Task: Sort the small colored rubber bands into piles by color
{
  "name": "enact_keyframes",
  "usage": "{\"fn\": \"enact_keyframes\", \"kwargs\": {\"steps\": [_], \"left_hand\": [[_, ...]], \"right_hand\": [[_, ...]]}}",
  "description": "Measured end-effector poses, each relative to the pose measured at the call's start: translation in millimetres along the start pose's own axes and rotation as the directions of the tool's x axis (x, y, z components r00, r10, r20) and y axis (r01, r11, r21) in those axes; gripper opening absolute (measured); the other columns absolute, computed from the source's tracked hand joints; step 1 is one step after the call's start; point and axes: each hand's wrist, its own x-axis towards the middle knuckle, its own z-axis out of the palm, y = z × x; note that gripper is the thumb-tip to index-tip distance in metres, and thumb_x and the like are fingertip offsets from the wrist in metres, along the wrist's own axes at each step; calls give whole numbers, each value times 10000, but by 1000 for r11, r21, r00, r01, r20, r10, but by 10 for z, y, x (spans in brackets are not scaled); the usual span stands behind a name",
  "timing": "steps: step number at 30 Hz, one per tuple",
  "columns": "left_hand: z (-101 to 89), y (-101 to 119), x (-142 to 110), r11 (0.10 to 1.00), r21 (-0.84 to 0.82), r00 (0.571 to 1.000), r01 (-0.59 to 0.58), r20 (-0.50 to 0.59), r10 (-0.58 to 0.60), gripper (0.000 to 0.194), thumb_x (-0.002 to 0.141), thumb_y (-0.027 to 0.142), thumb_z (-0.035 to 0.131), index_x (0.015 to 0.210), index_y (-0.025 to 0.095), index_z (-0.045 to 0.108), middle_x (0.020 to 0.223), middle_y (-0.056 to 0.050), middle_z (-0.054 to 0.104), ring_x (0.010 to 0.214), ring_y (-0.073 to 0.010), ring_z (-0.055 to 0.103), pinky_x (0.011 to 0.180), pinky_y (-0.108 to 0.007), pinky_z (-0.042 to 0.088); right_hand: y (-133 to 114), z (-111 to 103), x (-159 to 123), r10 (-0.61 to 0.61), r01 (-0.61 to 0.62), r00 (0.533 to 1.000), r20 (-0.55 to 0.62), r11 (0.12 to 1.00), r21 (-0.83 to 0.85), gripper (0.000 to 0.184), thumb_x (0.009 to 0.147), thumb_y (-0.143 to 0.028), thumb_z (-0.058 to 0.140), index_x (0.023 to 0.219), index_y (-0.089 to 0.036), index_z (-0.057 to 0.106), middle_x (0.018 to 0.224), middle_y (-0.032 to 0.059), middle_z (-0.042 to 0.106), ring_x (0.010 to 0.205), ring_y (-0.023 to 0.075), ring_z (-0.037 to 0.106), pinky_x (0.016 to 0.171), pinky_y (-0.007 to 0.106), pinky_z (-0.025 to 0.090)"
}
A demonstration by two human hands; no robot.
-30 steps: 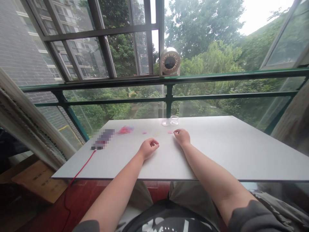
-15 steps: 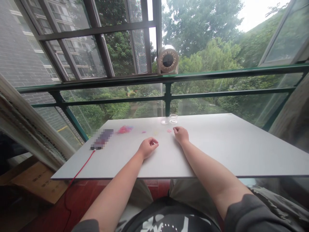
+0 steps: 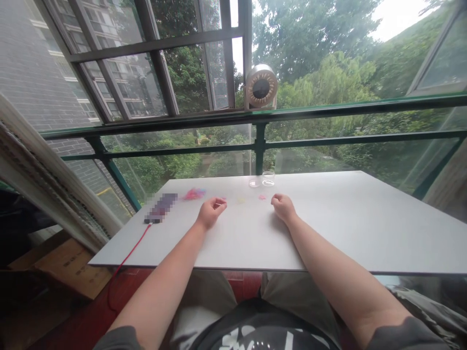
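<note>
My left hand hovers over the table just in front of a small pink bit, thumb and fingers slightly apart with nothing visible between them. Fingers curled and pressed together, my right hand rests on the table; whatever it may hold is hidden. Just left of it lies a small pink cluster of tiny pieces. A faint yellow cluster lies between the hands. Farther left is a larger loose pile of red, pink and blue pieces, too small to make out.
Two clear round containers stand at the back of the white table. A blurred-out phone-like device with a red cable lies at the left. Behind are a green railing and a round silver fan-like device.
My left hand has moved left and away from me, toward the pink bit. My right hand has drawn slightly right of the pink cluster. The view has shifted a little.
</note>
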Motion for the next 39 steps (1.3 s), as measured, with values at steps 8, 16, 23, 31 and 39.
{"fn": "enact_keyframes", "kwargs": {"steps": [8, 16, 23, 31, 39], "left_hand": [[-1383, -41, 123, 936, 324, 950, 140, -310, -35, 249, 778, 268, 446, 943, 144, 584, 896, -71, 673, 658, -122, 594, 578, -234, 446], [-1321, -241, 40, 763, 603, 972, 232, -169, -161, 255, 610, 210, 683, 863, 177, 675, 905, -52, 701, 759, -178, 625, 728, -265, 466], [-1047, -367, 79, 609, 736, 953, 296, -187, -238, 104, 688, 206, 601, 720, 178, 696, 830, -83, 702, 819, -228, 621, 773, -308, 447], [-920, -291, 44, 582, 760, 954, 288, -177, -241, 183, 778, 212, 505, 801, 142, 672, 942, -145, 674, 896, -248, 609, 796, -321, 436], [279, 11, 59, 818, 574, 981, -43, 181, -75, 211, 829, 277, 472, 917, 182, 639, 911, -46, 693, 813, -153, 613, 770, -237, 456]], "right_hand": [[-290, 191, -249, -222, 247, 866, 448, 969, 3, 115, 571, -206, 435, 461, -184, 415, 454, -31, 407, 480, 110, 362, 509, 256, 241], [-193, 189, -187, -224, 318, 834, 504, 942, -109, 164, 659, -246, 330, 511, -203, 272, 460, -30, 304, 488, 122, 353, 517, 260, 241], [-256, 219, -234, -192, 364, 827, 528, 899, -244, 186, 683, -212, 351, 504, -194, 307, 484, -2, 403, 534, 141, 399, 538, 263, 241], [-359, 242, -271, -168, 368, 842, 513, 873, -319, 210, 687, -191, 393, 480, -186, 363, 523, 26, 473, 532, 146, 388, 539, 266, 216], [-438, 344, -275, -108, 257, 908, 405, 906, -336, 205, 713, -226, 424, 518, -182, 469, 540, 29, 529, 519, 137, 413, 517, 254, 226]]}}
